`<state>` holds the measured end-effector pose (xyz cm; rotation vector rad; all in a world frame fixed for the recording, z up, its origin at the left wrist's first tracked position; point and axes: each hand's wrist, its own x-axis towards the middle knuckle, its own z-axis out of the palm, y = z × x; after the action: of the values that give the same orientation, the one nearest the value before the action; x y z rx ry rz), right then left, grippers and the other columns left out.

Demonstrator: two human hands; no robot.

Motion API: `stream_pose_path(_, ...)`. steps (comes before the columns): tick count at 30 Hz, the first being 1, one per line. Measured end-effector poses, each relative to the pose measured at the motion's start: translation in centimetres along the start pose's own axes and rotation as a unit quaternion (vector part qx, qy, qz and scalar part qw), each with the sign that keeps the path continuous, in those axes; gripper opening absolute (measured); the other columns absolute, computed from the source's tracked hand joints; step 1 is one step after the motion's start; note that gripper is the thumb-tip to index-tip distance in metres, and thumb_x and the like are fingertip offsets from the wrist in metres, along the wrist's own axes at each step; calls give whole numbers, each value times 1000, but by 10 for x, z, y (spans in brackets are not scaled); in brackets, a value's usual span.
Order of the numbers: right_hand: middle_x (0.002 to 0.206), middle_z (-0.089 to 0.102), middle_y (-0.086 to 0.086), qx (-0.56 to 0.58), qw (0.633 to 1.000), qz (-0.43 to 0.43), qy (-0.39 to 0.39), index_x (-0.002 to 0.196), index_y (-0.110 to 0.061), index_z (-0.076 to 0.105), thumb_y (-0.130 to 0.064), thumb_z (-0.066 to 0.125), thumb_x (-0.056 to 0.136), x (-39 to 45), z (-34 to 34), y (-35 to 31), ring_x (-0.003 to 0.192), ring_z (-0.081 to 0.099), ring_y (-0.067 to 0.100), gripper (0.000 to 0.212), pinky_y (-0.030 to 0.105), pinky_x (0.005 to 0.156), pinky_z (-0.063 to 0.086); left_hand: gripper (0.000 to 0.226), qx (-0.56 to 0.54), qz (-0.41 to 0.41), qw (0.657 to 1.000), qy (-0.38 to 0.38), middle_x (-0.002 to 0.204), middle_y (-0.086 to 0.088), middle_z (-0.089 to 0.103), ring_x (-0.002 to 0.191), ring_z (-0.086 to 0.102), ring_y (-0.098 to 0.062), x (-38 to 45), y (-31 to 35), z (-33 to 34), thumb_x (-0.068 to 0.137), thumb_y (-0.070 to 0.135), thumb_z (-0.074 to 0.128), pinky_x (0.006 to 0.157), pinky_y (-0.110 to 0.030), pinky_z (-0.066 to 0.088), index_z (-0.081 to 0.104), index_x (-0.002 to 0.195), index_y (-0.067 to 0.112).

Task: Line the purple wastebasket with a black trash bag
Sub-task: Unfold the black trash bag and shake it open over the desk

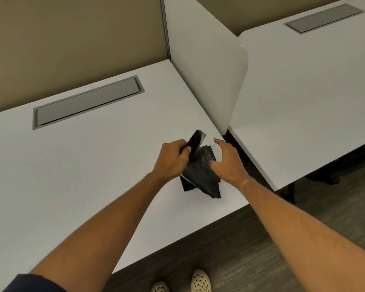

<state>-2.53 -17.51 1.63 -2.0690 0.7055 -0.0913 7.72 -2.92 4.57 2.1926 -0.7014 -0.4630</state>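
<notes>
Both hands (173,159) (228,163) w/ folded black trash bags (200,175) on desk (72,165).

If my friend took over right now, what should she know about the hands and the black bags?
Left hand: pinching one folded black plastic trash bag, lifting it off the pile.
Right hand: open, fingers spread, resting on the pile of folded black trash bags near the right edge of the white desk.
Done: one bag nearly separated.
Left: unfold it and line the purple wastebasket, which is not in view.
</notes>
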Motion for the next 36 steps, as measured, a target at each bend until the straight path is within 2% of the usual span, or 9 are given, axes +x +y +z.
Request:
stream_pose_path(6,149,39,12,189,976,82,-70,149,-25,27,-17,67,87,4,3,-38,129,43,26,75,33,98,38,26,-210,-88,972,62,103,-12,68,98,64,-28,-10,24,-51,103,19,40,86,-40,54,63,102,5)
stream_pose_path(13,141,46,7,201,940,125,-244,137,-14,40,-39,57,94,-17,14,-76,130,45,31,52,47,109,33,32,-345,-97,922,150,115,3,63,105,61,-15,-43,39,-104,106,19,31,96,-36,49,55,128,16)
stream_pose_path(18,134,58,7,226,931,93,-270,132,-11,51,-36,73,81,-35,36,-111,125,50,30,61,53,107,37,30,-436,-101,865,225,111,1,67,105,63,-19,-71,45,-151,105,17,32,93,-38,51,61,113,19)
stream_pose_path(24,107,69,18,188,942,28,-277,111,0,63,-17,69,87,-55,53,-158,100,65,30,30,44,94,53,24,-556,-99,771,294,91,-7,67,87,63,-24,-129,23,-219,96,14,39,76,-35,52,62,97,8)
stream_pose_path(27,106,68,18,156,943,-8,-294,111,1,62,-17,68,89,-70,61,-184,99,66,30,29,39,87,57,30,-612,-61,733,289,97,-8,69,93,63,-28,-167,-6,-255,91,24,38,84,-36,50,64,97,9)
stream_pose_path(29,103,69,18,136,944,-22,-300,107,0,64,-19,69,88,-83,69,-200,100,66,31,28,41,89,56,48,-621,-56,738,259,120,-13,69,111,64,-32,-192,-26,-280,91,40,40,99,-39,47,64,116,7)
stream_pose_path(31,97,71,15,131,944,-31,-300,100,-4,66,-20,71,86,-98,79,-217,97,68,30,22,40,88,57,58,-558,-98,786,246,121,-12,70,111,65,-31,-218,-43,-301,92,51,42,97,-42,48,64,122,6)
stream_pose_path(34,100,73,12,153,944,-35,-289,105,-6,67,-20,73,85,-124,97,-240,96,68,26,25,36,82,57,30,-400,-150,871,243,101,-7,70,96,63,-26,-254,-64,-327,94,35,56,78,-36,51,67,107,10)
stream_pose_path(36,104,72,14,193,944,-36,-266,111,-5,65,-20,73,84,-139,111,-254,96,67,27,31,38,82,55,10,-339,-171,891,248,91,-8,67,90,61,-25,-276,-80,-341,93,14,61,72,-32,50,67,97,7)
